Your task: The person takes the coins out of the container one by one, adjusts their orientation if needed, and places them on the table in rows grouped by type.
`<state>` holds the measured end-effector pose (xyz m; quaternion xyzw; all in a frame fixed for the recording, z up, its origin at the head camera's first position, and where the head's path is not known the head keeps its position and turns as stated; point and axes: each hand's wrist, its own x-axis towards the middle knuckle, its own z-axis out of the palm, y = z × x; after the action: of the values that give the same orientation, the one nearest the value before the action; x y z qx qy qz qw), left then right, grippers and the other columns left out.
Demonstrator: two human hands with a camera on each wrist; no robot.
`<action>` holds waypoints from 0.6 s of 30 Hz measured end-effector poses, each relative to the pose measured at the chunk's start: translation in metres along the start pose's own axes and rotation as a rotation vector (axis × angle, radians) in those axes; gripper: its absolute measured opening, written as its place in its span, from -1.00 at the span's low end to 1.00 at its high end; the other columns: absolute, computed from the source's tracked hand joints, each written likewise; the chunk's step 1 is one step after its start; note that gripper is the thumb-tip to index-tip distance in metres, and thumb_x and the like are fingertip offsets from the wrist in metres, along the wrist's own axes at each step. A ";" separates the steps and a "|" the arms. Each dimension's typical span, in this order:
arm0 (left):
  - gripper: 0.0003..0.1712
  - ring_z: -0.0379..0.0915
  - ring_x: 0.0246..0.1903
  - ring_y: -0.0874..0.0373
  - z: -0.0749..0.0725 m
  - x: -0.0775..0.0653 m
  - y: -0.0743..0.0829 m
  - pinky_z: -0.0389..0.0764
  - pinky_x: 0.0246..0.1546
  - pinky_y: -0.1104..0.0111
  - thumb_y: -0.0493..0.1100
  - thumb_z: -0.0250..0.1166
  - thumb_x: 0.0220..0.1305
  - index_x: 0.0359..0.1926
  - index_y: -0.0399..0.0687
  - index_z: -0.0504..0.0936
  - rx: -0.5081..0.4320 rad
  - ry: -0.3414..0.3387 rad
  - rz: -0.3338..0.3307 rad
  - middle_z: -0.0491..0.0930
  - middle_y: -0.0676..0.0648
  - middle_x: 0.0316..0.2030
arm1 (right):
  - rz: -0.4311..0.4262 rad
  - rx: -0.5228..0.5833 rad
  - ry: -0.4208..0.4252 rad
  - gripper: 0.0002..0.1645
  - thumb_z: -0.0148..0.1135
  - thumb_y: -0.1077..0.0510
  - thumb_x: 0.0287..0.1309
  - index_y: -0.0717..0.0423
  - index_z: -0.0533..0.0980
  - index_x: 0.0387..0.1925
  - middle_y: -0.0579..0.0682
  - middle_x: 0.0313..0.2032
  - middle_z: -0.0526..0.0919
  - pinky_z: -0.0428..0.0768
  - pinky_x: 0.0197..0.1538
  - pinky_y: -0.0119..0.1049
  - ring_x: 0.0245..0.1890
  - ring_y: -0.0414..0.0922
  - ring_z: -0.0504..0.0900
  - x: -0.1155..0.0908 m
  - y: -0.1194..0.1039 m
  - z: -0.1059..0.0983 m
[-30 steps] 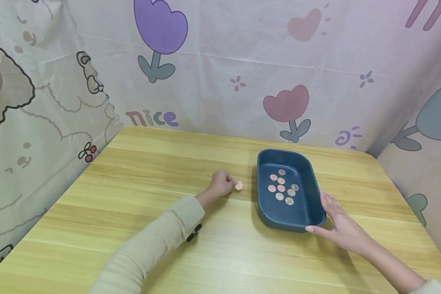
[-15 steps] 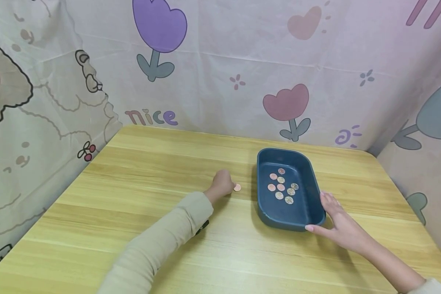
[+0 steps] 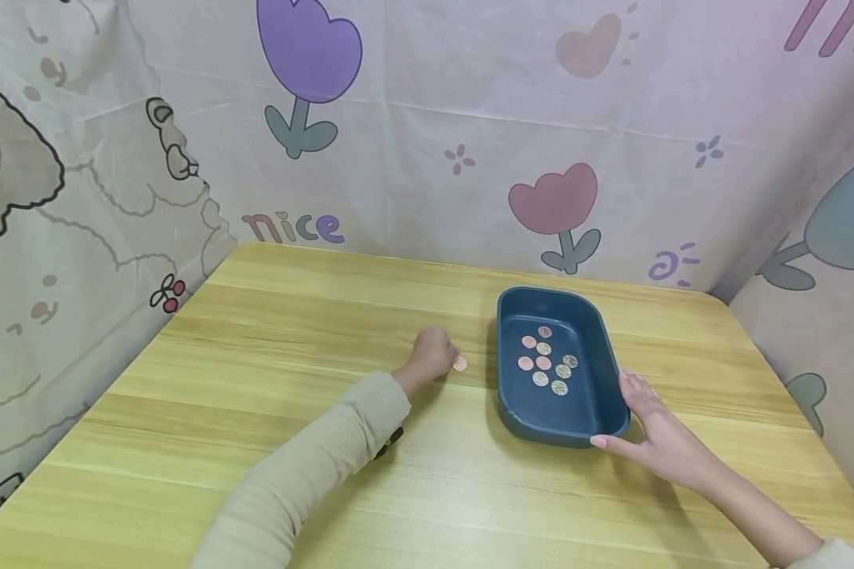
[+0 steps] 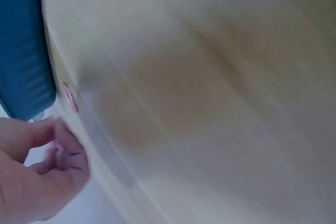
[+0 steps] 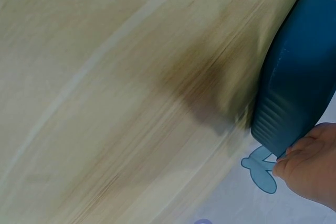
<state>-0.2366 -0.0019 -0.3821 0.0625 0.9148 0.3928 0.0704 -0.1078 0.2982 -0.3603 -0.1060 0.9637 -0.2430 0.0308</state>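
A copper-coloured coin (image 3: 459, 363) lies flat on the wooden table, left of a dark blue tray (image 3: 505, 411). Beside that coin is my left hand (image 3: 432, 353), its fingers curled. Thumb and forefinger meet at the tips in the left wrist view, where the coin (image 4: 70, 97) shows apart from them on the table. Several coins, some coppery and some golden (image 3: 559, 388), are spread over the tray's floor. My right hand (image 3: 658, 435) holds the tray's near right corner, thumb on the near rim and fingers along the right side; the right wrist view shows it against the tray wall (image 5: 299, 77).
The wooden table (image 3: 313, 316) runs back to a printed cloth (image 3: 413, 118) that hangs behind it and along both sides. A small black object (image 3: 390, 442) shows under my left cuff.
My left hand has shifted slightly right, and the loose coin has moved a little left and nearer to me. My right hand and the tray have stayed put.
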 end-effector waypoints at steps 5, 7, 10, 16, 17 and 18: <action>-0.76 0.34 -0.68 0.27 0.004 0.000 0.012 0.44 -0.60 0.58 -0.24 0.19 0.25 -0.50 -0.32 0.54 -0.189 0.107 0.182 0.50 -0.08 -0.64 | 0.007 -0.005 -0.003 0.27 0.33 -0.22 -0.05 0.31 -0.18 0.40 0.42 0.38 -0.15 0.07 0.12 0.47 0.37 0.37 -0.15 0.000 -0.001 -0.001; -0.78 0.36 -0.64 0.25 0.007 0.000 0.021 0.45 -0.57 0.57 -0.22 0.22 0.24 -0.44 -0.33 0.57 -0.254 0.139 0.226 0.54 -0.14 -0.58 | 0.012 -0.007 -0.006 0.28 0.33 -0.22 -0.05 0.31 -0.18 0.40 0.42 0.38 -0.15 0.07 0.12 0.47 0.37 0.37 -0.15 0.000 -0.001 -0.001; -0.80 0.35 -0.60 0.29 0.013 -0.002 0.038 0.44 -0.56 0.59 -0.23 0.25 0.21 -0.43 -0.33 0.58 -0.330 0.171 0.286 0.59 -0.18 -0.53 | 0.017 -0.009 -0.009 0.28 0.33 -0.23 -0.05 0.32 -0.19 0.40 0.42 0.38 -0.15 0.07 0.12 0.46 0.37 0.38 -0.15 0.000 -0.001 -0.001; -0.84 0.43 -0.55 0.30 0.027 -0.008 0.066 0.47 -0.52 0.63 -0.23 0.25 0.21 -0.36 -0.30 0.61 -0.386 0.160 0.323 0.64 -0.18 -0.45 | 0.020 -0.006 -0.010 0.29 0.32 -0.24 -0.05 0.32 -0.19 0.40 0.41 0.39 -0.17 0.07 0.12 0.46 0.37 0.37 -0.16 0.000 -0.002 0.000; -0.85 0.45 -0.54 0.30 0.030 -0.008 0.069 0.46 -0.51 0.63 -0.23 0.25 0.21 -0.35 -0.29 0.61 -0.379 0.160 0.329 0.64 -0.17 -0.45 | 0.020 -0.004 -0.010 0.28 0.32 -0.24 -0.05 0.32 -0.19 0.40 0.41 0.39 -0.17 0.07 0.12 0.46 0.37 0.37 -0.16 0.000 -0.002 0.000; -0.85 0.46 -0.54 0.30 0.033 -0.008 0.071 0.46 -0.51 0.64 -0.24 0.24 0.21 -0.35 -0.29 0.61 -0.376 0.157 0.333 0.65 -0.16 -0.44 | 0.021 -0.003 -0.010 0.28 0.32 -0.24 -0.05 0.33 -0.19 0.40 0.41 0.39 -0.17 0.07 0.12 0.46 0.37 0.37 -0.16 0.000 -0.002 0.000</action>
<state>-0.2192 0.0684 -0.3520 0.1674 0.8055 0.5658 -0.0559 -0.1078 0.2966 -0.3594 -0.0972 0.9649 -0.2409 0.0379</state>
